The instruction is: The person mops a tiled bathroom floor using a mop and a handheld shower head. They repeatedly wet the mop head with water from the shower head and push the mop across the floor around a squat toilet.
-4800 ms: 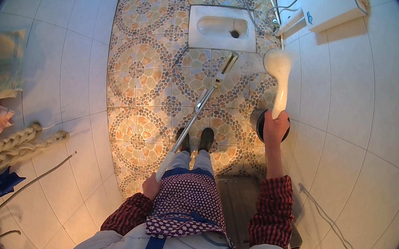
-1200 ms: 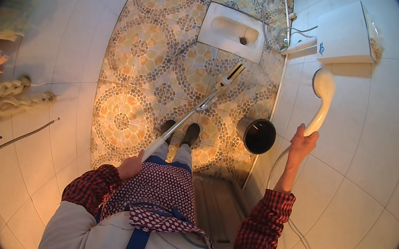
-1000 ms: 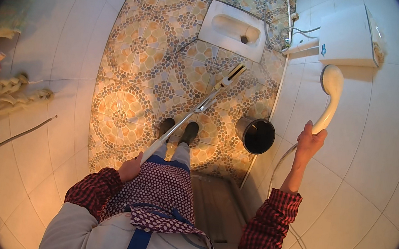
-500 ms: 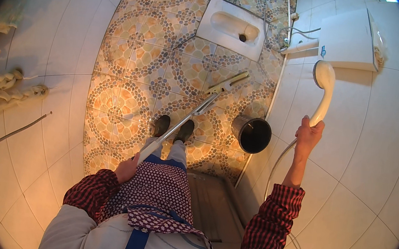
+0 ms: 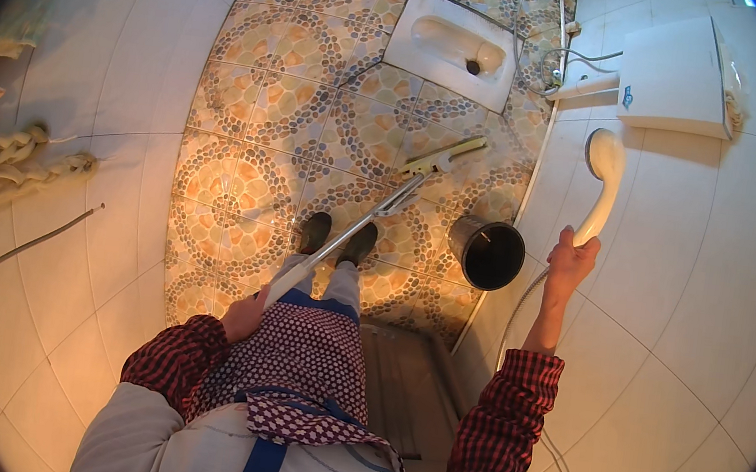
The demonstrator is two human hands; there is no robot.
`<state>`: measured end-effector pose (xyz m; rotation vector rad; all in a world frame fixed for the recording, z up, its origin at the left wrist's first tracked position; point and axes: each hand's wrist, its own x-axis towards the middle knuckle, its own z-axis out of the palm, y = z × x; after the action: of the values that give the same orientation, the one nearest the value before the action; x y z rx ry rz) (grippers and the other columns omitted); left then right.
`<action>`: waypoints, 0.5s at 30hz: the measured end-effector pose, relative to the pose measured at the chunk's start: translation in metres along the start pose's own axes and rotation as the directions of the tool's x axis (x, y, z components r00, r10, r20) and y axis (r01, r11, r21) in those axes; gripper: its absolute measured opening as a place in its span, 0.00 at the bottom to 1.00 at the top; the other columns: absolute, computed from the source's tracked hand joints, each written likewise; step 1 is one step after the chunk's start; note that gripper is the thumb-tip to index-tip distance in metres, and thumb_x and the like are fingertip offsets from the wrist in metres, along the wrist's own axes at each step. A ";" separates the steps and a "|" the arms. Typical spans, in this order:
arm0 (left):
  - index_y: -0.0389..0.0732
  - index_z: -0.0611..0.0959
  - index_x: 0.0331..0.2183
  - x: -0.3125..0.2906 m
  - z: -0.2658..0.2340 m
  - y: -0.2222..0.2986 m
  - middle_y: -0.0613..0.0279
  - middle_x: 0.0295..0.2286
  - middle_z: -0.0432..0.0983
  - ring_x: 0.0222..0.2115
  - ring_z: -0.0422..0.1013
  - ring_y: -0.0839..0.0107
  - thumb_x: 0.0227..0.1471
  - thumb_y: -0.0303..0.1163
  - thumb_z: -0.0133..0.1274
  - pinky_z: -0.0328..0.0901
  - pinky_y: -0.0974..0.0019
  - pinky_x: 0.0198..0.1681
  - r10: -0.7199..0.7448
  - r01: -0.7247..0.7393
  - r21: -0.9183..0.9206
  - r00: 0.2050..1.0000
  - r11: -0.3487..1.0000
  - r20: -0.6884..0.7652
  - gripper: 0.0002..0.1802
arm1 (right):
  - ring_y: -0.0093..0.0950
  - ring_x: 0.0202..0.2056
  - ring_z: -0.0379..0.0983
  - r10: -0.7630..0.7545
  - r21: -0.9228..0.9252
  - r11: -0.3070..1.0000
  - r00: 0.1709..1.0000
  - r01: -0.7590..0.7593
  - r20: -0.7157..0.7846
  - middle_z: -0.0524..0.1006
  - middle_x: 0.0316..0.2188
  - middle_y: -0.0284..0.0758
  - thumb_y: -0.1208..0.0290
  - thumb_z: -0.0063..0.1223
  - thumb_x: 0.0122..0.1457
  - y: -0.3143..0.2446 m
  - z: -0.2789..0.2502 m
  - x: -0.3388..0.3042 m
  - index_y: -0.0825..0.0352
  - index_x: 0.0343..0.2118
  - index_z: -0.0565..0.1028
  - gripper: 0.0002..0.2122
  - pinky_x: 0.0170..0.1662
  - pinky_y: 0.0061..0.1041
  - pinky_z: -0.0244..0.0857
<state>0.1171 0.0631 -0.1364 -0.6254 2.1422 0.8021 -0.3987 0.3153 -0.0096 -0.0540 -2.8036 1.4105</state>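
My left hand is wrapped round the pale grip of a long-handled sponge mop, held low against my apron. Its yellowish head rests on the patterned floor between my feet and the squat toilet. In my right hand, stretched out to the right, a cream shower head is gripped by its handle, with its spray face turned left. A metal hose hangs down from it behind my wrist. Whether water is coming out cannot be made out.
A white squat toilet is set in the floor ahead. Right of my feet stands a black bucket. A white cabinet juts from the right wall, with hoses beside it. Braided cords hang along the left wall.
My right hand and the shower head have moved slightly down and to the left. The view has shifted a little; my left hand keeps its hold on the mop.
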 end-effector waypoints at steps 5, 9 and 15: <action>0.34 0.53 0.57 -0.002 -0.008 0.006 0.36 0.28 0.72 0.26 0.71 0.43 0.51 0.28 0.39 0.66 0.48 0.28 -0.017 0.016 0.015 0.999 1.000 0.031 0.31 | 0.15 0.11 0.57 -0.019 -0.033 0.999 0.999 0.018 -0.036 0.63 0.14 0.27 0.73 0.51 0.55 0.004 -0.002 0.003 0.65 0.27 0.60 0.10 0.14 0.16 0.53; 0.33 0.54 0.57 -0.001 -0.007 0.002 0.35 0.29 0.72 0.26 0.71 0.42 0.51 0.28 0.38 0.65 0.47 0.29 -0.014 0.014 0.014 1.000 1.000 0.023 0.31 | 0.17 0.14 0.60 -0.018 0.031 0.999 0.995 0.021 -0.098 0.66 0.15 0.31 0.72 0.53 0.53 0.003 -0.007 0.007 0.67 0.25 0.60 0.12 0.17 0.20 0.57; 0.33 0.54 0.56 -0.001 -0.008 0.006 0.35 0.29 0.72 0.27 0.71 0.42 0.51 0.28 0.38 0.65 0.47 0.29 -0.034 0.033 0.029 0.998 0.999 0.043 0.31 | 0.17 0.13 0.59 0.016 0.028 1.000 0.999 -0.015 -0.046 0.65 0.14 0.29 0.73 0.52 0.54 0.010 -0.003 0.003 0.66 0.26 0.60 0.11 0.16 0.19 0.56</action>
<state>0.1099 0.0616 -0.1296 -0.6218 2.0945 0.7595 -0.4010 0.3241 -0.0161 -0.1067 -2.7519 1.4313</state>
